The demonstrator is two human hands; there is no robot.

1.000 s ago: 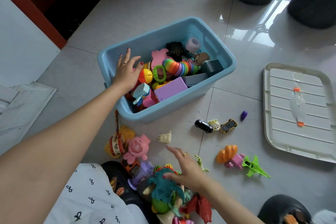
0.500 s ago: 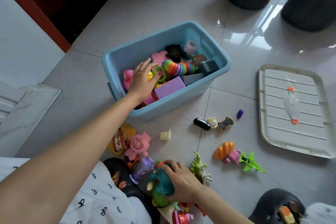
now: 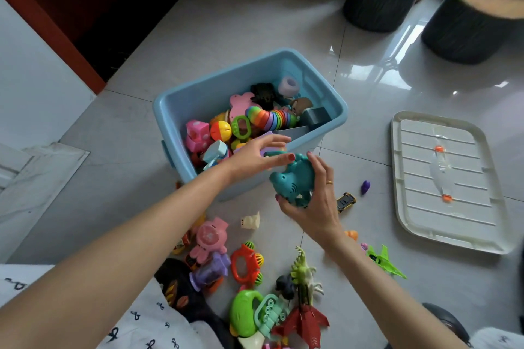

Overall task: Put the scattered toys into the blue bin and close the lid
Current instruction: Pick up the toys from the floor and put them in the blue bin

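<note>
**Teal toy held at the bin's near corner**

On the far left, my left arm reaches in across the floor (image 3: 119,110). Just right of it stands the blue bin (image 3: 198,88), open and already crowded: a pink cube (image 3: 195,133), a striped ball (image 3: 220,130), a green ring (image 3: 240,127) and a rainbow stacker (image 3: 272,117) lie among the rest.

My left hand (image 3: 255,156) is over the bin's near edge, fingers spread and loose, its thumb tip touching the top of the teal toy (image 3: 295,178). I can't tell whether it truly grips anything.

The teal toy sits just right of that hand, in the air at the bin's near right corner, outside the rim. My right hand (image 3: 314,195) cups it from the right and below, fingers curled round its body, thumb under it, so the toy lies between my two hands.

Below them, on the floor, the scattered toys remain: a pink pig (image 3: 211,238), a small cream figure (image 3: 251,221), an orange rattle (image 3: 246,265), a green dinosaur (image 3: 302,269), a red plane (image 3: 304,323). Right of my right hand lie a yellow car (image 3: 346,201), partly hidden, a purple bit (image 3: 365,187) and a green jet (image 3: 382,261).

Furthest right, the white lid (image 3: 453,235) lies flat on the floor, well apart from the bin.
</note>
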